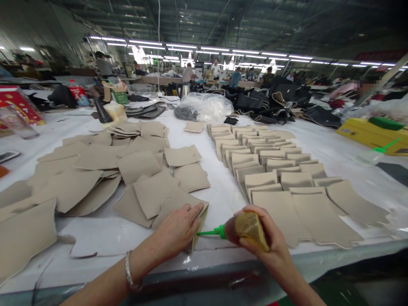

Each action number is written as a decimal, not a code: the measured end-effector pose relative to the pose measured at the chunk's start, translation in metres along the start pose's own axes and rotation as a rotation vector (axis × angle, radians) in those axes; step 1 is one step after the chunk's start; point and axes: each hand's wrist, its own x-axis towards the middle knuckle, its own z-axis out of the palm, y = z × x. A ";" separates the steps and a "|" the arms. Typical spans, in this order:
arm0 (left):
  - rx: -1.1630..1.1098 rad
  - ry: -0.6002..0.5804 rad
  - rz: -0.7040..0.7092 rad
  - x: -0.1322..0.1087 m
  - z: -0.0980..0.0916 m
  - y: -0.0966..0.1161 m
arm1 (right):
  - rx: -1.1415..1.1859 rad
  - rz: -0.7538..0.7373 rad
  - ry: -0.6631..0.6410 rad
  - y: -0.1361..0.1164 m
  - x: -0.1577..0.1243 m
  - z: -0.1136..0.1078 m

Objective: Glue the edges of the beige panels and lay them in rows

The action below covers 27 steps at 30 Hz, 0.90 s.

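Note:
My right hand [266, 236] is wrapped round a squeeze bottle [247, 229] of amber-brown liquid, tilted on its side. Its thin green nozzle [210, 232] points left and reaches the edge of a beige sheet piece [181, 202], probably leather or a similar material. On that piece lies my left hand [178, 229], fingers bent and close together, holding it near its right edge. A narrow yellowish strip shows along this edge. The left thumb is mostly hidden. Loose beige pieces [140, 165] are heaped beyond and left of my left hand.
Overlapping rows of beige pieces [270, 170] cover the right of the white table [223, 178]. Farther back are a clear plastic bag [207, 106], black leather-like items [267, 97] and a metal kettle [184, 90]. A yellow box [366, 134] stands at the right. People work in the background.

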 end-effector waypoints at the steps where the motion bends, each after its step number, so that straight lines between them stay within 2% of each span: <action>1: 0.000 -0.001 -0.001 0.000 0.000 -0.001 | -0.008 -0.003 0.022 0.000 0.000 -0.001; 4: -0.013 0.003 0.011 0.000 -0.001 -0.001 | -0.051 -0.019 0.099 0.000 0.001 -0.003; 9: -0.020 -0.008 0.010 0.000 -0.002 0.000 | -0.011 -0.018 0.010 0.000 0.001 -0.003; 14: -0.043 -0.008 0.019 0.000 0.000 -0.002 | -0.031 -0.030 0.082 0.004 0.006 -0.002; 18: -0.052 -0.009 0.015 0.000 0.001 -0.003 | 0.006 -0.018 -0.003 0.005 0.010 -0.001; 24: -0.060 -0.009 0.025 0.002 0.000 -0.003 | -0.125 -0.087 0.166 0.007 0.023 -0.001; 27: -0.060 -0.023 0.017 0.002 -0.002 -0.002 | -0.151 -0.124 0.195 0.008 0.023 -0.001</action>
